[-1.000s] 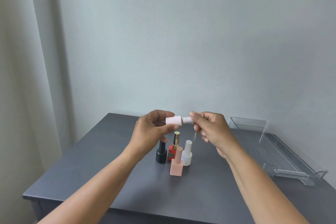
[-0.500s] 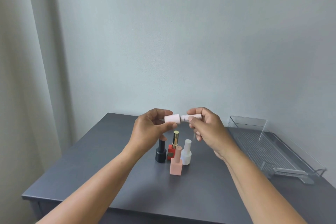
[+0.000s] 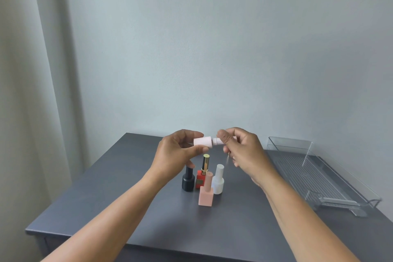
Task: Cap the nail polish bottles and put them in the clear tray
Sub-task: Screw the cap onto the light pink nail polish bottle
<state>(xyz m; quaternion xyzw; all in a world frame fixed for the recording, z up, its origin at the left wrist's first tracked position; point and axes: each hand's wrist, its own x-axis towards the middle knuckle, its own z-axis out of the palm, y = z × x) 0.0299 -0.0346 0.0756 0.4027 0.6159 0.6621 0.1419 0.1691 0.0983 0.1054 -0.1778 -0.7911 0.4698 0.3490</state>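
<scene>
My left hand (image 3: 176,155) holds a pale pink nail polish bottle (image 3: 203,141) sideways in the air above the table. My right hand (image 3: 244,151) pinches its ribbed cap (image 3: 217,141), which sits against the bottle's neck. Below them stand several capped bottles on the dark grey table (image 3: 127,208): a black one (image 3: 188,181), a red one with a gold cap (image 3: 202,174), a white one (image 3: 218,181) and a peach square one (image 3: 205,192). The clear tray (image 3: 314,176) lies to the right with no bottles in it.
A grey wall stands behind the table and a pale curtain (image 3: 32,91) hangs at the left. The tray has a clear divider (image 3: 307,153) near its far end and a handle at its near end.
Both hands have risen slightly with the pink bottle. The fingers of my right hand have shifted around the cap at the bottle's neck.
</scene>
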